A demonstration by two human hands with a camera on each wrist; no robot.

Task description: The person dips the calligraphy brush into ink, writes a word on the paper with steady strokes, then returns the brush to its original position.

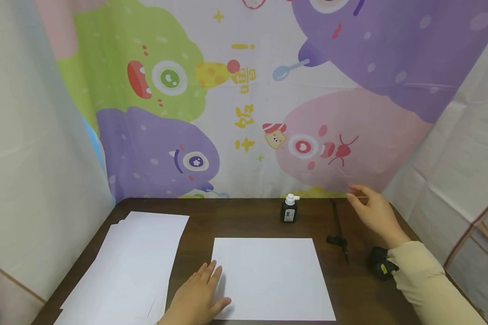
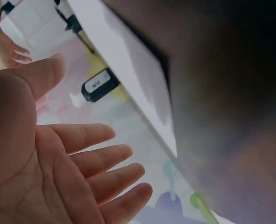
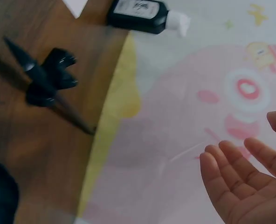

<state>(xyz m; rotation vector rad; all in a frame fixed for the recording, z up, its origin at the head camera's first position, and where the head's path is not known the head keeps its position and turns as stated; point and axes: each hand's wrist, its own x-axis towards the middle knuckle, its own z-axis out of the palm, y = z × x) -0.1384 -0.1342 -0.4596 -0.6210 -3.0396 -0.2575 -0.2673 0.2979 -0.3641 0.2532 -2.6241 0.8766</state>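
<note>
A white sheet of paper (image 1: 270,280) lies on the dark table. My left hand (image 1: 199,293) is at its left edge, palm down with fingers extended; whether it touches the sheet I cannot tell. In the left wrist view, the fingers of the left hand (image 2: 82,163) are spread and hold nothing. My right hand (image 1: 376,216) is raised over the table's back right, fingers loosely bent. Nothing is in the right hand (image 3: 250,186) in the right wrist view. Nearest to it is a thin dark brush (image 1: 337,221) on a small black rest (image 3: 58,70).
A black bottle (image 1: 288,212) with a white spout cap stands behind the sheet. Several white sheets (image 1: 126,266) lie stacked at the left. Beside the right sleeve is a black object (image 1: 380,264) with a yellow-green mark. A cartoon-printed curtain (image 1: 244,171) hangs behind the table.
</note>
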